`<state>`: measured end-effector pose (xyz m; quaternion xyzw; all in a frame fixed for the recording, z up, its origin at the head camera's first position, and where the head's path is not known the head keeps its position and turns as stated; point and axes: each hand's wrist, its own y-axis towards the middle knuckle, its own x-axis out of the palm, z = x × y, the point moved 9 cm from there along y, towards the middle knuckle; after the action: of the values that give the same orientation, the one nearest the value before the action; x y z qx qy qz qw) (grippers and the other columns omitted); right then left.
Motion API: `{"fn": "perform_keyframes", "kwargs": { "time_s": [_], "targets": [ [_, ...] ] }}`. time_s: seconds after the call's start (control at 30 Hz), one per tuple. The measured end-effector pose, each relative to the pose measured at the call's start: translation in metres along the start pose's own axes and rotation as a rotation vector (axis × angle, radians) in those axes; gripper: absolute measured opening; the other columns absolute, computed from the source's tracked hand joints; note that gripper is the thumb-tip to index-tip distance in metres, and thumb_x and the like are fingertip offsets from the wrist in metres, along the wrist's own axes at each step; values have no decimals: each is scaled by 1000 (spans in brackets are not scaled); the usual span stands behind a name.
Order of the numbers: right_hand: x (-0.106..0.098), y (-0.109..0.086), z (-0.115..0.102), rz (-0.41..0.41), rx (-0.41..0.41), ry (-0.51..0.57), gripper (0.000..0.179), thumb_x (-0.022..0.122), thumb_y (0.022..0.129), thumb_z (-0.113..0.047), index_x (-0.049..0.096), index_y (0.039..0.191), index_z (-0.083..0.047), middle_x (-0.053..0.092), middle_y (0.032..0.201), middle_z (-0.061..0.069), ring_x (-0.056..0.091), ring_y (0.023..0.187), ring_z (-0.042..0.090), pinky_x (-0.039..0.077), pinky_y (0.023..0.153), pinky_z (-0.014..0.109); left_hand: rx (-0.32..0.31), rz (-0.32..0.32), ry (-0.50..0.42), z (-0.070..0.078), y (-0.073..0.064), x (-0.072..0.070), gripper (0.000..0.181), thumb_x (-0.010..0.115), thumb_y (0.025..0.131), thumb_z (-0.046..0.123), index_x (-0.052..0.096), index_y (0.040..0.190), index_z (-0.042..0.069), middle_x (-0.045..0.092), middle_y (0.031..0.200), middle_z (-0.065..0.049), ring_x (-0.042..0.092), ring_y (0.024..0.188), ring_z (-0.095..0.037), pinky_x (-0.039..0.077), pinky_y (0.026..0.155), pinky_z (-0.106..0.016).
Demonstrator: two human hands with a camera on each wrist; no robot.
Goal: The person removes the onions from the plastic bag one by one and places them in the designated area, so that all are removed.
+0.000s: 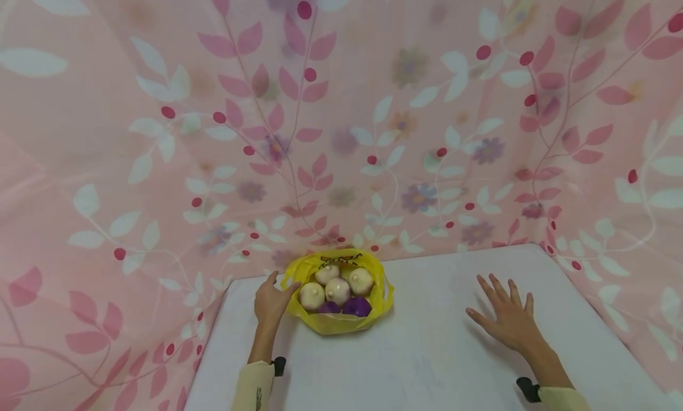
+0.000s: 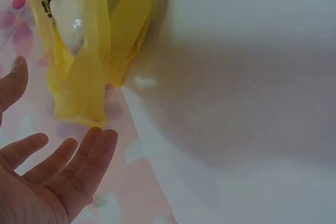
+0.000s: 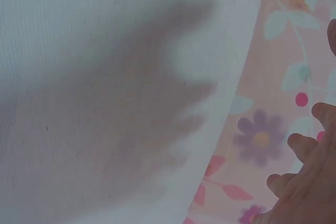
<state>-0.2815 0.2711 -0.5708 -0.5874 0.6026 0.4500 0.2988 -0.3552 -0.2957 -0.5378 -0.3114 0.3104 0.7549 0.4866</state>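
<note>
A yellow plastic bag (image 1: 333, 324) stands with its mouth open on the white table, by the back edge. Inside lie several round, cream-white, purple-tinged bulbs (image 1: 338, 291), with deep purple pieces (image 1: 356, 307) at the front. My left hand (image 1: 270, 301) is at the bag's left side, thumb and fingers spread apart. In the left wrist view, the fingertips of that hand (image 2: 63, 177) are right by the yellow handle loop (image 2: 84, 93); whether they touch it I cannot tell. Well to the right, my right hand (image 1: 509, 319) hovers with fingers spread, holding nothing.
The white table (image 1: 427, 351) is bordered by a pink cloth (image 1: 341, 132) with leaves and flowers, hanging behind it and on both sides. Each wrist wears a dark device (image 1: 528, 389). The right hand's shadow falls on the table.
</note>
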Motion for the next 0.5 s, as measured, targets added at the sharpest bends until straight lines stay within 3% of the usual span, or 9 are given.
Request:
{"fn": "perform_keyframes", "kwargs": {
  "time_s": [0.23,0.5],
  "targets": [
    [3,-1,-1,-3,8,-4,88,56,90,-63,19,159,-23,23,157,24,10,137,60,-10,97,79,6,-27,32,2,13,11,79,80,77,49,55,138,6,64,122,-22,62,104,-42,51,78,-55],
    [5,-2,-2,4,11,11,88,58,89,-61,19,159,-23,23,158,23,12,137,60,-10,97,78,-10,-79,69,0,25,25,77,79,79,48,54,140,9,65,117,-23,63,102,-41,51,77,-54]
  ]
}}
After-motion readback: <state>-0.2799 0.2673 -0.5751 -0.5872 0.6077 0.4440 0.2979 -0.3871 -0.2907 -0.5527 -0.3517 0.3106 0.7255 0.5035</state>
